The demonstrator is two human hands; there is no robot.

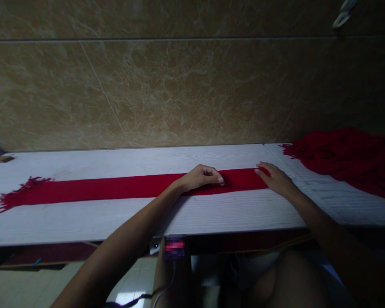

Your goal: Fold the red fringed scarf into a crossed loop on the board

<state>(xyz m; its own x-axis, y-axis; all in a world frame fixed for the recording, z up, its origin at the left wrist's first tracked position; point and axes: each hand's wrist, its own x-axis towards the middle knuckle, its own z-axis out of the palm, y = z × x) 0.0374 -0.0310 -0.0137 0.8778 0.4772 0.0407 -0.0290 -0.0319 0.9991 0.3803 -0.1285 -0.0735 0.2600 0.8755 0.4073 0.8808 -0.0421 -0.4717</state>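
Note:
A red fringed scarf lies folded in a long flat strip along the white wood-grain tabletop, its tassels spread at the left end. Over the right half of the strip, my left hand is curled, thumb and fingertips pinched together at the cloth, where a slight crease shows beside them. My right hand rests at the strip's right end. Its fingers are stretched out and the thumb is apart from them, touching the edge of the cloth.
A loose heap of red fringed cloth lies at the right, beyond a seam in the tabletop. A brown marbled tile wall runs along the back edge. A small wooden piece sits at the far left. A cabled device rests by my leg below the front edge.

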